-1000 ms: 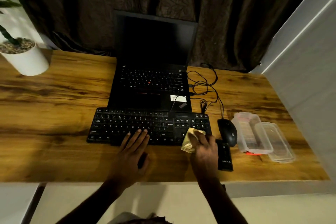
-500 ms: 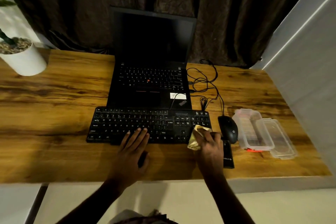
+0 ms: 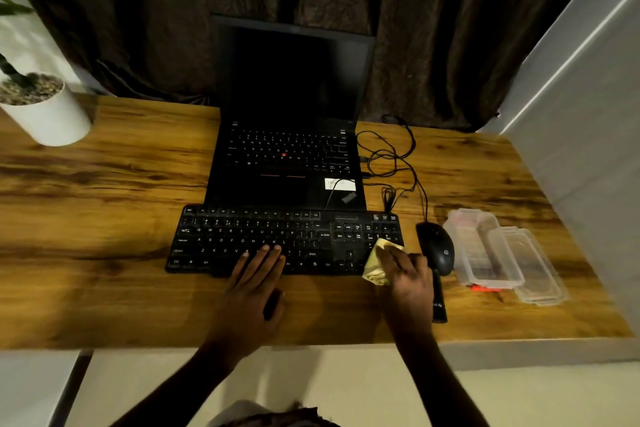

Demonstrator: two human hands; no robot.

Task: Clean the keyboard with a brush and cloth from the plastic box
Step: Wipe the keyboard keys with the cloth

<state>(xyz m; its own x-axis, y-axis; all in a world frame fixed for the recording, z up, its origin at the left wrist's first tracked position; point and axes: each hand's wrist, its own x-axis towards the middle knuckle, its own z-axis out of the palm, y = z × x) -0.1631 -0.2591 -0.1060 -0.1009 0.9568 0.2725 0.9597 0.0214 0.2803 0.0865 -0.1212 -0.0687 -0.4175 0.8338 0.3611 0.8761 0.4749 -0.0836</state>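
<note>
The black keyboard (image 3: 242, 236) lies on the wooden desk in front of a laptop. My left hand (image 3: 252, 284) rests flat on its front edge, straight fingers on the bottom rows of keys. My right hand (image 3: 407, 279) holds a crumpled yellow cloth (image 3: 375, 269) against the keyboard's right end, at the number pad's front corner. A slim black object with white lettering (image 3: 439, 308) lies on the desk partly under my right hand; I cannot tell whether it is the brush. The clear plastic box (image 3: 481, 253) stands open to the right, its lid (image 3: 535, 267) beside it.
A black mouse (image 3: 438, 246) sits between the keyboard and the box, its cable coiled behind it (image 3: 388, 156). The open black laptop (image 3: 287, 163) is dark. A white plant pot (image 3: 45, 111) stands far left. Something small and red (image 3: 485, 288) pokes out beneath the box. A wall panel (image 3: 571, 135) borders the right.
My right hand has slid the cloth to the right along the keyboard's front, from near the arrow keys to the number pad corner by the mouse. My left hand has stayed put.
</note>
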